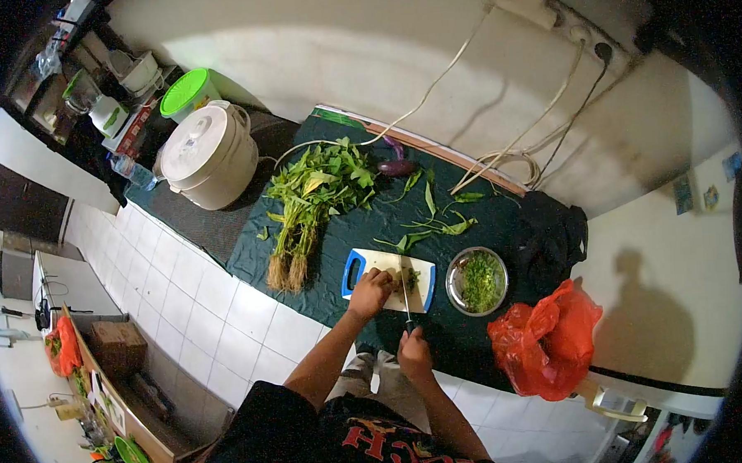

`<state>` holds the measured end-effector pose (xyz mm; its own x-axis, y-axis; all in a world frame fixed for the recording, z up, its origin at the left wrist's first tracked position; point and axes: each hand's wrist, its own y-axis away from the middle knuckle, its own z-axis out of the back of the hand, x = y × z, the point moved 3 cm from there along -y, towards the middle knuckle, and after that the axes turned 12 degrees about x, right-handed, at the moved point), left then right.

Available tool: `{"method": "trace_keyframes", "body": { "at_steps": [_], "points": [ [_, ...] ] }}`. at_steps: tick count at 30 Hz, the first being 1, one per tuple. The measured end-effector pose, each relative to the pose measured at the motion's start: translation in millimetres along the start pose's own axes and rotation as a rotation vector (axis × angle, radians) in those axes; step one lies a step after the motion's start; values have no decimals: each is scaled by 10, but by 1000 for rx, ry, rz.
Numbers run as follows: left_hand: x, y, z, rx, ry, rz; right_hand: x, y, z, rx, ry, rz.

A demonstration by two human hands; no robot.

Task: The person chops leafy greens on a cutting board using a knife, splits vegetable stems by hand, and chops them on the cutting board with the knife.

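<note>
My right hand is wrapped round the dark handle of a kitchen knife. Its blade points away from me across a white cutting board with a blue edge. My left hand lies on the board just left of the blade, fingers curled and pressed together; what they hold is hidden beneath them. Chopped greens lie right of the blade. Beside the board, to the right, stands a round metal bowl containing more chopped greens.
On the dark green tablecloth are a rooted bunch of leafy greens, purple eggplants and loose leaves. A red plastic bag sits at the right edge. A large rice cooker stands left; cables hang along the wall.
</note>
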<state>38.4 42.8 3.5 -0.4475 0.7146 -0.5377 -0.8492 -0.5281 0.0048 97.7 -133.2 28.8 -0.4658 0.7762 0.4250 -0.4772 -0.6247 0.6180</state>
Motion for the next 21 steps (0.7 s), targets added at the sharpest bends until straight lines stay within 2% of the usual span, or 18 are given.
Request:
{"method": "trace_keyframes", "body": {
  "at_steps": [2, 4, 8, 12, 15, 17, 21],
  "points": [
    [-23, 17, 85, -4, 38, 41, 69, -43, 71, -47, 48, -4],
    [27, 32, 35, 2, -9, 21, 186, -96, 255, -36, -22, 151],
    [71, 0, -48, -2, -58, 6, 282, -6, 308, -19, 11, 123],
    [23, 39, 2, -60, -35, -3, 85, -47, -22, -54, -26, 38],
    [41, 20, -1, 15, -48, 29, 118, -142, 51, -24, -49, 35],
    [51, 25, -15, -31, -14, 63, 283, -163, 262, -18, -46, 141],
    [144, 23, -144, -15, -18, 109, 239, -99, 193, -58, 4, 183]
  ]
}}
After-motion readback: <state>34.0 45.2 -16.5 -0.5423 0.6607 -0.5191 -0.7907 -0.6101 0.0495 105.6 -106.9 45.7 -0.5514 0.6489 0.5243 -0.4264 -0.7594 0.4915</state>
